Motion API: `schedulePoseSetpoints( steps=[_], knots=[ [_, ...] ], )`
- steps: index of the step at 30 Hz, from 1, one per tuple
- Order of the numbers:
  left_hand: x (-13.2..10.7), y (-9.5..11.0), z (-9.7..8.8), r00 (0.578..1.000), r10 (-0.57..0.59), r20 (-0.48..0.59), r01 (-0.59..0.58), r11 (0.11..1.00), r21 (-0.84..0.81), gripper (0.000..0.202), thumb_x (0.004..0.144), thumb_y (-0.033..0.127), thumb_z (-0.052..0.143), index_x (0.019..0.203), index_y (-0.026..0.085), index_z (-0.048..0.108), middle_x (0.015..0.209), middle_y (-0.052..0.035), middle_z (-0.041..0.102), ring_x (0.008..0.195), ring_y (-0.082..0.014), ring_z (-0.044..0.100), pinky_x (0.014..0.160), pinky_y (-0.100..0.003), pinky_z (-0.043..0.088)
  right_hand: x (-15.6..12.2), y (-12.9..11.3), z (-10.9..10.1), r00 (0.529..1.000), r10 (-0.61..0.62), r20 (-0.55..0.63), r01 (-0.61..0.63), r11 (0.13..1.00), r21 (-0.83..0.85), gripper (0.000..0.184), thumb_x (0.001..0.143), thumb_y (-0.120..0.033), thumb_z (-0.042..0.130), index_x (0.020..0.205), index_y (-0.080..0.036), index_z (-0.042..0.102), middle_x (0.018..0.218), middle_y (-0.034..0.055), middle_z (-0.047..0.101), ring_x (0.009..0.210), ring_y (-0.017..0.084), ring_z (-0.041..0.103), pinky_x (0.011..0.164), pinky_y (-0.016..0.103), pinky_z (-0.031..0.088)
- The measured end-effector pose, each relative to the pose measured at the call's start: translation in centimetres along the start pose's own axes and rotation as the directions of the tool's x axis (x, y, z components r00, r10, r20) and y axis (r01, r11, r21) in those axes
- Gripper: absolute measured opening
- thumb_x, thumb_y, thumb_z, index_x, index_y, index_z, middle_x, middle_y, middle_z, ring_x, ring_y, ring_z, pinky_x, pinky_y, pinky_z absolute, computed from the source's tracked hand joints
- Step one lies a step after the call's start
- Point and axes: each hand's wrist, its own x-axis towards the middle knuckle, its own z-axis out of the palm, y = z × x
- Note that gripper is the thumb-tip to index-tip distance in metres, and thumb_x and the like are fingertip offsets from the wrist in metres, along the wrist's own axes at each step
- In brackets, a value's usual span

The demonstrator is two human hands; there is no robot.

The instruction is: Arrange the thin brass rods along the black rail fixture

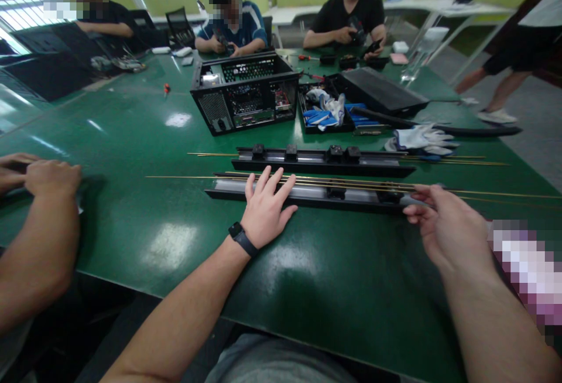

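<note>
Green desk (144, 137) all around, glossy, streaked with ceiling-light glare. Down on it, left hand (266, 210) pressed flat, fingers spread wide, palm at the front edge of the near rail (307, 192), fingertips lying across the brass rods (351, 183) on top of it. Black wristwatch (242, 238) strapped on that wrist. Over on the other side, right hand (443, 225) narrowed to a pinch, thumb above and fingers below, closed on the right end of that same near rail. Lies long and black straight ahead, running left to right across the desk, dark clips spaced along it, thin rods reaching well past both ends.

Just behind, parallel, far rail (325, 160) with its own row of black clips and more rods beside it. Beyond its right end, white gloves (421, 137) in a loose heap. Further back, open black computer case (246, 93), mesh sides, boards showing inside. Right beside that, black tray (307, 128) holding blue and white gloves, and a flat black panel (381, 93) at an angle next to it.

Far left, co-worker's hands (48, 178) resting together on the desk edge, forearm bare. Across the far side, three people seated, hands busy with small dark parts; faces blurred. Off to the right, someone on foot on the grey floor.
</note>
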Motion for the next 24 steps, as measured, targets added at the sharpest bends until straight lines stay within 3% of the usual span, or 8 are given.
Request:
schedulePoseSetpoints(
  steps=[9,19,24],
  knots=[
    [0.1,0.26,-0.32,1.0,-0.007,0.01,0.007,1.0,0.002,0.068,0.111,0.033,0.084,0.177,0.03,0.069,0.191,-0.0177,0.058,0.184,-0.0472,0.045,0.151,-0.077,0.03,-0.4,0.65,0.18,0.997,-0.017,0.077,0.017,1.0,-0.006,0.039,0.085,-0.051,0.102,0.095,-0.016,0.086,0.111,0.0132,0.086,0.061,0.012,0.071,0.049,0.02,0.052],
    [0.15,0.27,-0.37,1.0,-0.01,0.026,0.009,1.0,0.003,0.07,0.112,0.034,0.084,0.179,0.03,0.066,0.191,-0.0177,0.058,0.185,-0.0465,0.044,0.15,-0.076,0.032,-0.21,0.67,0.24,0.999,0.004,0.033,-0.005,1.0,0.024,0.035,0.089,-0.046,0.1,0.094,-0.015,0.084,0.117,0.016,0.087,0.061,0.011,0.07,0.048,0.019,0.053],
    [0.14,0.4,-0.56,0.999,-0.005,0.035,0.006,1.0,-0.009,0.069,0.113,0.033,0.082,0.179,0.029,0.067,0.192,-0.0189,0.057,0.185,-0.0469,0.044,0.15,-0.078,0.032,0.29,0.49,0.03,1.0,0.017,0.001,-0.017,1.0,0.018,0.034,0.093,-0.045,0.1,0.093,-0.016,0.081,0.11,0.0135,0.085,0.061,0.011,0.07,0.048,0.019,0.054]
  ],
)
